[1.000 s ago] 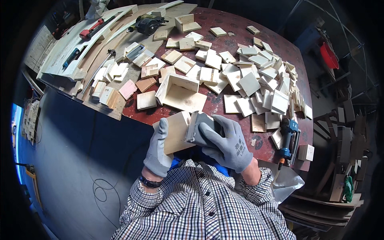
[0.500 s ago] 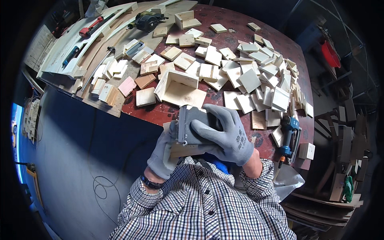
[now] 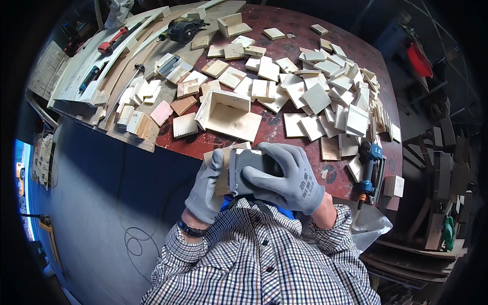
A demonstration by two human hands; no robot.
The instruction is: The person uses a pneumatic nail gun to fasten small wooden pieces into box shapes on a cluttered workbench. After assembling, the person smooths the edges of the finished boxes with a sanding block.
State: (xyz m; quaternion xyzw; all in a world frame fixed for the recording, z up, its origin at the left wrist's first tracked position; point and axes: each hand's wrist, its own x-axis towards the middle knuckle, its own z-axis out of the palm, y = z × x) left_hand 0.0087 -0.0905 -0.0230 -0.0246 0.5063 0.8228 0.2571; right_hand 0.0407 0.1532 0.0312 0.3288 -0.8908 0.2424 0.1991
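Firmly, the right hand (image 3: 291,179) clasps one dark grey block (image 3: 247,159), its thumb laid across the near face. The left hand (image 3: 204,192) grips one pale wooden board (image 3: 222,181) by its left side, the other fingers mostly hidden behind it. The block overlaps the board; whether they touch cannot be told. Both hands wear grey gloves, and dark printing marks the right glove's back. Block and board are held in front of the checked shirt (image 3: 254,254), at the near edge of the red table (image 3: 292,47).

Just beyond the hands rests one open three-panel wooden box (image 3: 235,122), its bare floor showing. Around it lie dozens of wooden pieces (image 3: 316,99), too overlapped to count exactly, one of them pinkish. To the right lies one blue tool (image 3: 368,170) with pale lettering, near a clear plastic bag (image 3: 373,226). One red tool (image 3: 113,41) and one dark power tool (image 3: 184,31) lie far left. Off the table's right side sits one red basin (image 3: 420,61); its contents cannot be made out.
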